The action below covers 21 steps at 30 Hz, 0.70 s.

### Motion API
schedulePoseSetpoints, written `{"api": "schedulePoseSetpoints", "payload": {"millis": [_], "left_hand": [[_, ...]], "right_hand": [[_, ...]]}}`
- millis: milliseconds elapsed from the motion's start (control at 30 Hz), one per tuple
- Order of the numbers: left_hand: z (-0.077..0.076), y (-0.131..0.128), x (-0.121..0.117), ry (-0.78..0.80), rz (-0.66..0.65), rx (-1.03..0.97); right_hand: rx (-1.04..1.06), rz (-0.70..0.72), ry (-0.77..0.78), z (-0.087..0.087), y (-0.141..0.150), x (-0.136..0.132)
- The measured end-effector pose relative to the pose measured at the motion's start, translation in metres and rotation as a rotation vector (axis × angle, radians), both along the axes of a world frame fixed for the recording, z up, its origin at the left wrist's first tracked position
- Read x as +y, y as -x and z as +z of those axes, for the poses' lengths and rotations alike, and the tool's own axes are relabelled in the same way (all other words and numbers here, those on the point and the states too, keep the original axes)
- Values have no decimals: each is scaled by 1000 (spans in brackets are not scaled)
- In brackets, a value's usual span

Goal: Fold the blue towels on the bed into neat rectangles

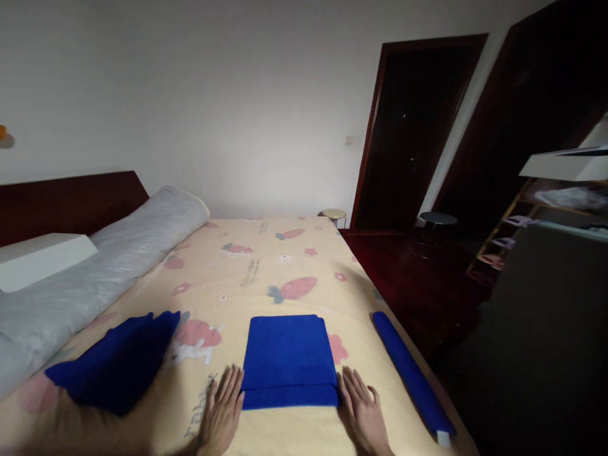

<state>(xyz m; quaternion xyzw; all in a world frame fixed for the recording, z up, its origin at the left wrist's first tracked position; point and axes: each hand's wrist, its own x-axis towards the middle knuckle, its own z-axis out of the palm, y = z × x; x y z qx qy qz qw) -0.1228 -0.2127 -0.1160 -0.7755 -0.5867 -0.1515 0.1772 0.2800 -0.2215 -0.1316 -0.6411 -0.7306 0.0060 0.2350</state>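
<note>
A folded blue cloth (289,354), perhaps a towel, lies flat on the bed, with a narrow strip along its near edge. My left hand (224,405) rests palm down at its left edge, fingers stretched out. On the opposite side my right hand (363,405) lies with extended fingers against the right edge. Neither hand grips anything. Farther right is a tightly rolled blue cloth (411,370) with a white tag at its near end. A crumpled blue cloth (121,364) is spread loosely beyond my left forearm.
The bed sheet (256,285) is cream with carrot and rabbit prints. A rolled grey mattress pad (137,244) and a white box (45,256) lie along the left, by the headboard (71,199). Beyond the bed's right edge stand stools (437,218) and a shelf rack (503,234).
</note>
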Motion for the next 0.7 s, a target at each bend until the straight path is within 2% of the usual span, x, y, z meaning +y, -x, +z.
{"api": "schedulePoseSetpoints", "payload": {"millis": [67, 133, 200, 233, 300, 400, 467, 500, 567, 633, 700], "left_hand": [[8, -25, -3, -3, -56, 2], [13, -68, 0, 42, -199, 10], [10, -104, 8, 92, -304, 6], [7, -111, 14, 113, -320, 3], [0, -98, 25, 142, -297, 5], [-7, -27, 30, 81, -123, 10], [-5, 19, 26, -15, 28, -4], [-1, 32, 22, -47, 64, -5], [9, 28, 15, -47, 28, 5], [18, -11, 12, 2, -80, 13], [20, -64, 15, 76, -190, 1]], "right_hand": [[10, 59, 10, 5, 19, 1], [35, 195, 72, 14, 60, 8], [58, 306, 150, 22, 98, 19], [66, 317, 180, 24, 107, 24], [69, 250, 207, 24, 100, 30], [34, 51, 160, 15, 39, 25], [0, -41, 100, 8, -1, 16], [-12, -54, 67, 7, -12, 12], [-14, -15, 10, 7, -8, 8], [8, 88, -5, 12, 28, 12], [38, 197, 42, 17, 77, 21]]}}
